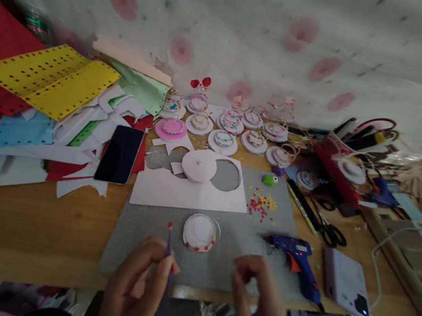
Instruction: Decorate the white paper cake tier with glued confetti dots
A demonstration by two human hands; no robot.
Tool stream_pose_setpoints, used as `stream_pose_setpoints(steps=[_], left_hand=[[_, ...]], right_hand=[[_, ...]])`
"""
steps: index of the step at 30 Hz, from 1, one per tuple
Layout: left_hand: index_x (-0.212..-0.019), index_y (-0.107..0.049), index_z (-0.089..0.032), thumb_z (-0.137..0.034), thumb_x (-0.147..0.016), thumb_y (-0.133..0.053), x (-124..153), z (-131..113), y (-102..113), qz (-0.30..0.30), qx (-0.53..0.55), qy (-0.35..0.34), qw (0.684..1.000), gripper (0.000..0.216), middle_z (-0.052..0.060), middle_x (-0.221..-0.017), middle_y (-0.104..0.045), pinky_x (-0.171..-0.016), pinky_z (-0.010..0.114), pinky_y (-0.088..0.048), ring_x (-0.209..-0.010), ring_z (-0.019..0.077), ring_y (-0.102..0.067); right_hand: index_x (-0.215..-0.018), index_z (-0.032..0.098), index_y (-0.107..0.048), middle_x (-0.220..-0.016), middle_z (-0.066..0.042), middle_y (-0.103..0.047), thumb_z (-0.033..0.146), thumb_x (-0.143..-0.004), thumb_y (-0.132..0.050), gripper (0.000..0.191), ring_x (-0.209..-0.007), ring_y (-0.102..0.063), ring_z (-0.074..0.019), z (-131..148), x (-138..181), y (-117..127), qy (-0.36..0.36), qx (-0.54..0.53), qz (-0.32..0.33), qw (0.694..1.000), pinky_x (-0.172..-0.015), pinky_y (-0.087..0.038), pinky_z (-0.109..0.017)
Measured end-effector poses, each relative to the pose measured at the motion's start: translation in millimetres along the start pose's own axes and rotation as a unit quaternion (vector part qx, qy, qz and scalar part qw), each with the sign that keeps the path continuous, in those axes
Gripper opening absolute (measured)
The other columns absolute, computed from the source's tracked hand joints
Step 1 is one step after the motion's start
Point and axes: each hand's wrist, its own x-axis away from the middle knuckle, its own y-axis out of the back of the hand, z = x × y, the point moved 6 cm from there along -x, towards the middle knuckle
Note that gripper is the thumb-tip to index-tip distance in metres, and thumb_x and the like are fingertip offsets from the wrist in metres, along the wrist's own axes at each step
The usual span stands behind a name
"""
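My left hand [139, 286] is closed round a thin stick tool [169, 243] whose tip carries a small red bead, held just left of a white round disc [200, 233] on the grey mat [133, 236]. The disc has coloured beads along its near rim. My right hand [260, 312] hovers to the right of the disc with its fingers curled in a pinch; whether anything is in them is too small to see. A pile of loose coloured beads [262, 203] lies farther back on the mat.
A blue glue gun [299, 262] lies right of my right hand, with a grey box [344, 280] beyond it. A white sheet with cut-out circles [189, 189], a dark phone [120, 153], scissors [330, 233], several decorated discs [224, 140] and heaps of coloured paper [50, 77] fill the table.
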Motion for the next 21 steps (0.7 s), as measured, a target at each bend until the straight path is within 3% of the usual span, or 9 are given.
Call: stream_pose_setpoints(steps=[2,5,7,10,13,17,21], left_hand=[[-0.068,-0.056,-0.022,-0.032,-0.09,-0.054,-0.1,1.7,6.6,0.009,-0.01,0.009,1.0,0.024,-0.002,-0.068,-0.052,-0.063,0.018,-0.044,-0.067,0.0136,-0.051],[-0.066,-0.053,-0.021,-0.033,-0.09,-0.053,2.9,5.9,8.2,0.028,-0.014,0.03,0.999,0.027,-0.002,-0.066,-0.049,-0.062,0.019,-0.042,-0.064,0.0131,-0.048],[-0.065,-0.053,-0.021,-0.032,-0.09,-0.053,5.9,8.1,3.6,0.054,-0.014,0.036,0.998,0.027,-0.002,-0.066,-0.048,-0.062,0.02,-0.042,-0.063,0.0134,-0.049],[-0.065,-0.054,-0.021,-0.031,-0.09,-0.052,9.4,9.0,-5.4,0.087,-0.017,0.033,0.995,0.027,-0.001,-0.066,-0.049,-0.061,0.021,-0.041,-0.062,0.0136,-0.049],[-0.064,-0.055,-0.021,-0.03,-0.09,-0.051,10.2,6.9,-12.5,0.105,-0.022,0.021,0.994,0.028,-0.001,-0.065,-0.048,-0.06,0.021,-0.04,-0.061,0.0129,-0.049],[-0.064,-0.054,-0.02,-0.027,-0.089,-0.051,8.7,5.1,-16.4,0.114,-0.032,0.016,0.993,0.027,-0.001,-0.065,-0.049,-0.061,0.02,-0.041,-0.061,0.0127,-0.05],[-0.066,-0.054,-0.021,-0.024,-0.089,-0.049,6.7,4.6,-19.4,0.145,-0.053,0.003,0.988,0.024,-0.002,-0.066,-0.05,-0.061,0.019,-0.043,-0.063,0.0121,-0.052]], right_hand=[[-0.095,0.019,-0.053,-0.082,-0.006,-0.052,0.039,-0.086,-0.055,0.022,-0.075,-0.051,-0.0227,-27.5,-10.6,38.6,0.031,0.17,-0.086,0.981,-0.068,-0.042,-0.034],[-0.106,0.011,-0.053,-0.093,-0.016,-0.056,0.06,-0.08,-0.052,0.055,-0.094,-0.052,-0.0369,-72.7,-17.7,81.4,-0.02,0.393,-0.17,0.904,-0.083,-0.041,-0.051],[-0.111,0.006,-0.054,-0.097,-0.021,-0.058,0.066,-0.078,-0.048,0.068,-0.098,-0.053,-0.0416,-98.9,-19.3,89.7,-0.083,0.466,-0.135,0.87,-0.086,-0.04,-0.055],[-0.111,0.006,-0.057,-0.098,-0.023,-0.059,0.07,-0.074,-0.05,0.074,-0.093,-0.057,-0.0422,-124.0,-18.3,88.7,-0.179,0.501,-0.062,0.845,-0.08,-0.045,-0.052],[-0.109,0.007,-0.057,-0.096,-0.022,-0.059,0.063,-0.078,-0.05,0.065,-0.091,-0.058,-0.0397,-131.9,-21.7,88.8,-0.194,0.5,-0.042,0.843,-0.079,-0.046,-0.05],[-0.099,0.007,-0.057,-0.09,-0.023,-0.059,0.052,-0.08,-0.047,0.05,-0.089,-0.06,-0.0381,-138.5,-29.3,96.6,-0.16,0.457,-0.023,0.875,-0.081,-0.046,-0.049],[-0.1,0.014,-0.049,-0.075,-0.012,-0.058,0.062,-0.076,-0.051,0.054,-0.071,-0.061,-0.0331,-136.7,-27.4,107.6,-0.209,0.346,-0.041,0.914,-0.057,-0.047,-0.04]])
